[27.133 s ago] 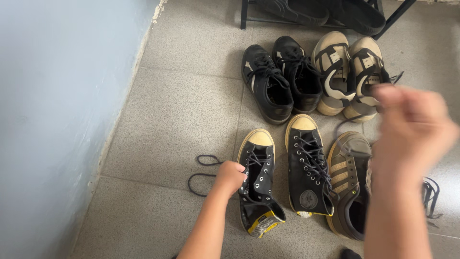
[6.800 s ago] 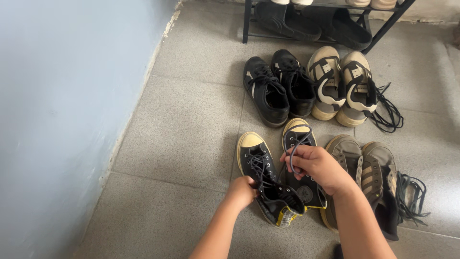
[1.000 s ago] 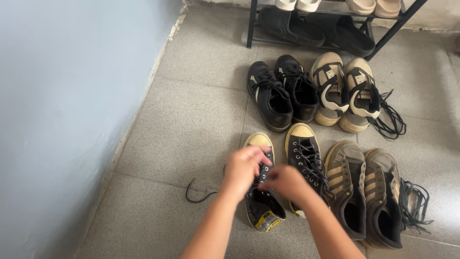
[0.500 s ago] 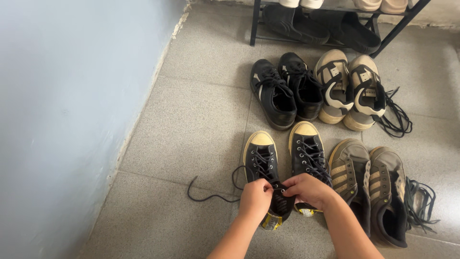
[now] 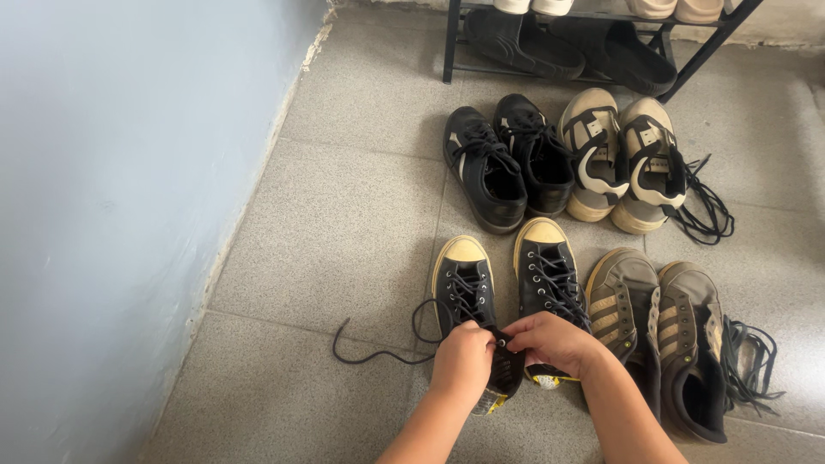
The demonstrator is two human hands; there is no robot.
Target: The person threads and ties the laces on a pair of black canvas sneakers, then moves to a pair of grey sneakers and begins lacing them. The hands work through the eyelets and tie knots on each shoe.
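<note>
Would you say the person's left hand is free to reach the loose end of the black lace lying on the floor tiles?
Probably yes. The lace end lies on bare tile left of the left hand, nothing between them, though that hand is now busy at the black high-top shoe and would have to let go.

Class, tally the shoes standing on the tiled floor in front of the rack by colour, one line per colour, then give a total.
Black high-top sneakers with yellow toe caps: 2
Plain black sneakers: 2
Beige and black sneakers: 2
Brown striped sneakers: 2
Total: 8 shoes

Both hands, the left hand and the right hand, hold the left yellow-toed high-top at its collar.
</note>
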